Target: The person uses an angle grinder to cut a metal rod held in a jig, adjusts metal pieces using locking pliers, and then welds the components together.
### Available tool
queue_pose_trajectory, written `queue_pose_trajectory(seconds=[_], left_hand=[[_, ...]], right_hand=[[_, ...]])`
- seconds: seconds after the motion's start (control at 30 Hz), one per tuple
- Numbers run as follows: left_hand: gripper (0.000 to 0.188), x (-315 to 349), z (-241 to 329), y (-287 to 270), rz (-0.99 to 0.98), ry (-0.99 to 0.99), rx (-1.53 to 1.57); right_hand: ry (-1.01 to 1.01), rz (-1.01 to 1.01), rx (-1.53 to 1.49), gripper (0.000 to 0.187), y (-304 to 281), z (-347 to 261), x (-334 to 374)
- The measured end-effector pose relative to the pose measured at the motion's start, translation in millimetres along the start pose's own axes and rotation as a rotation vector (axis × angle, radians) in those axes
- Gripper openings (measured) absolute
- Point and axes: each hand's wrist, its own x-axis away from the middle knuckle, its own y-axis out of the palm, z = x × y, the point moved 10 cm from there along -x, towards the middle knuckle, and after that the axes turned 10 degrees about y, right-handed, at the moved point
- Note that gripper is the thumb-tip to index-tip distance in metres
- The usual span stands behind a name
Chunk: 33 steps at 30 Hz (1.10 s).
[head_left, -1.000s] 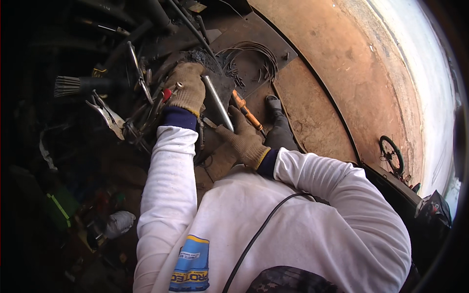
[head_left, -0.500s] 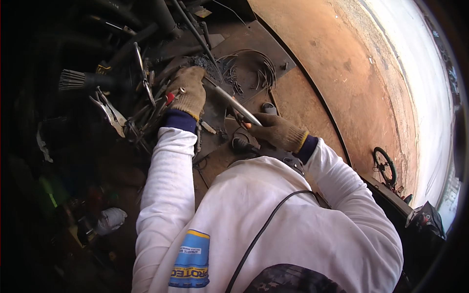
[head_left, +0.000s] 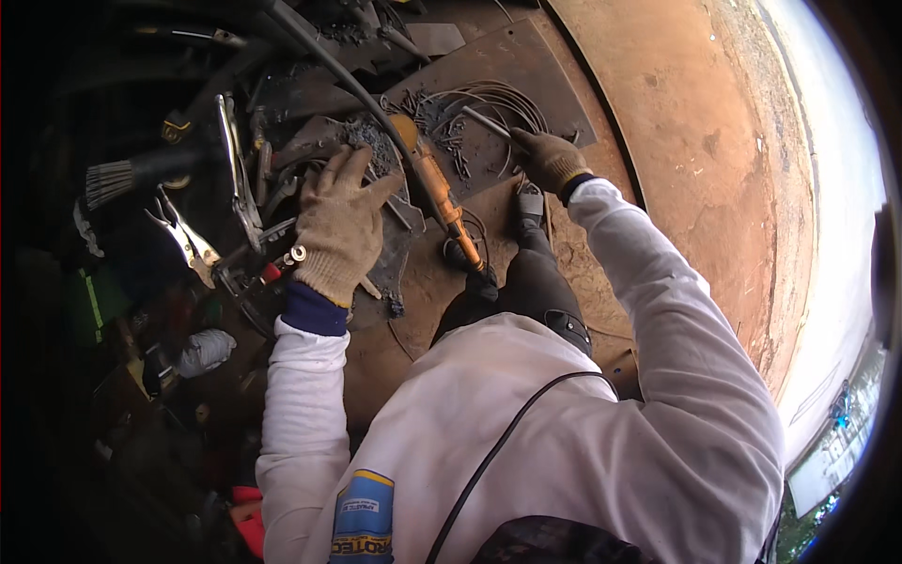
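My left hand (head_left: 343, 221), in a tan knitted glove, is spread open over the cluttered worktop, above dark metal parts. My right hand (head_left: 552, 160), gloved the same way, is closed around one end of a slim grey metal rod (head_left: 486, 124). The rod points up and left, over a coil of wire (head_left: 498, 94). Between my hands lies an orange power tool (head_left: 442, 193), which looks like an angle grinder with a brownish disc. Beside my left hand are locking pliers (head_left: 186, 240), a second long pair of pliers (head_left: 235, 169) and a red-and-metal fitting (head_left: 282, 265).
A wire brush (head_left: 111, 181) sticks out at the left. A thick dark hose (head_left: 329, 61) crosses above the worktop. Small metal scraps (head_left: 456, 155) lie on a steel plate (head_left: 536, 70). My shoe (head_left: 530, 202) rests on the brown floor (head_left: 695, 188).
My right hand has moved up and away with the rod. My left hand has opened and shifted slightly nearer. The orange tool now shows between them, and the view has shifted.
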Motion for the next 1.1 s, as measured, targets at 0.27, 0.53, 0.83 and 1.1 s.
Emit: queue_pose_trajectory(seconds=[0.27,0.53,0.83,1.1], left_hand=[[0.03,-17.6,3.1,-3.9,0.04,0.12,0.021],[0.021,-49.2,87.5,-61.8,0.247,0.343,0.157],[0.02,-21.2,137.9,-82.2,0.504,0.394,0.185],[0.029,36.7,89.7,-93.3,0.61,-0.032,0.274]], right_hand=[[-0.089,0.081,0.351,0.041,-3.7,-19.3,-68.1],[-0.015,-0.122,-0.516,0.045,-22.8,-28.4,22.3],[0.014,-1.089,-1.83,0.036,-79.4,-155.7,131.4],[-0.269,-0.876,-1.523,0.042,-107.0,-181.1,135.4]])
